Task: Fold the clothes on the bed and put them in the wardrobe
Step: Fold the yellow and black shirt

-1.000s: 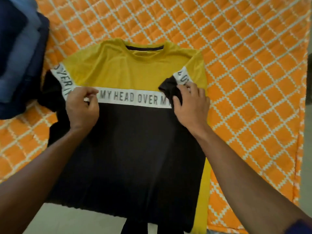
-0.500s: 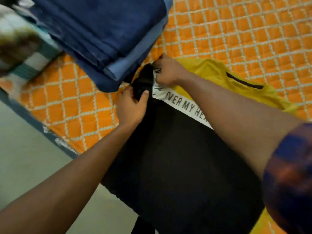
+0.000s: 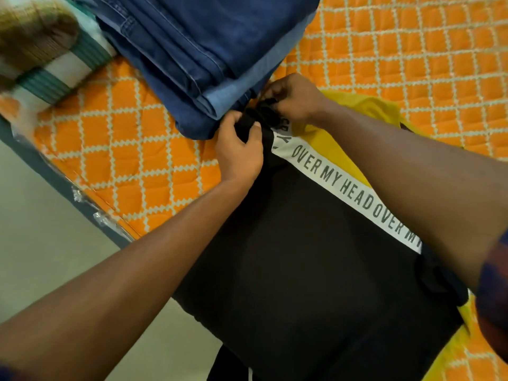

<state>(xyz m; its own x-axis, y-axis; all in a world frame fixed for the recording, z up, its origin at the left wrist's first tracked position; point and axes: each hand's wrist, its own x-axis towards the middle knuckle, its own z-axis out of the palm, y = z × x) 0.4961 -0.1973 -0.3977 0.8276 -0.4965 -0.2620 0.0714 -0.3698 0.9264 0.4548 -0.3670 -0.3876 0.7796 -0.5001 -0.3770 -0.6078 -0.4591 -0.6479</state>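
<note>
A black and yellow T-shirt with a white lettered band lies flat on the bed, over its orange quilted cover, filling the lower right of the frame. Both hands meet at its black sleeve, just above centre. The left hand has fingers and thumb curled round the bunched sleeve cloth. The right hand pinches the same sleeve from above. A stack of folded jeans sits at upper centre, touching the sleeve end. A striped cloth, blurred, lies upper left. Pale floor shows at lower left.
</note>
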